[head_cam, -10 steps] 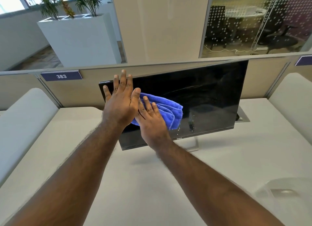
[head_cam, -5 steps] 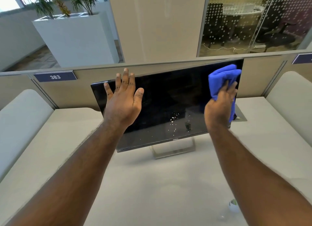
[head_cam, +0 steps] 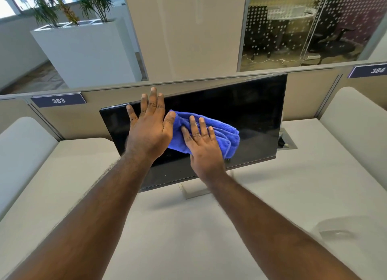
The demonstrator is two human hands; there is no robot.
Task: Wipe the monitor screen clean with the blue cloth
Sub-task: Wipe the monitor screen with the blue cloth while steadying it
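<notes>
Black flat-panel monitor (head_cam: 240, 116) sits on the off-white desk (head_cam: 188, 227), tilted so its right end rides higher than its left, on a silver stand (head_cam: 189, 190) partly hidden behind the right forearm. Screen is off, dark.

Left hand (head_cam: 149, 129): fingers straight and spread, palm flat against the monitor's upper-left area, fingertips reaching just over the top edge. Holding nothing.

Right hand (head_cam: 202, 142): fingers extended and splayed, pressing the bunched blue microfibre cloth (head_cam: 222, 133) flat onto the screen, left of the monitor's centre. Not curled round the cloth, just pushing down on it. Left thumb tip touches the cloth's left end; the two hands are just beside each other.

Cloth is folded in loose ridges, its bulk spilling out to the right of the right hand, all of it on the glass.

Behind the monitor: beige partition (head_cam: 98, 120) with purple plate "383" (head_cam: 58, 100) to the monitor's left and "384" (head_cam: 374, 70) to its right. Silver cable hatch (head_cam: 288, 142) in the desk just beside the monitor's lower-right corner. White planter box (head_cam: 83, 51) with plants far behind the monitor's left side.
</notes>
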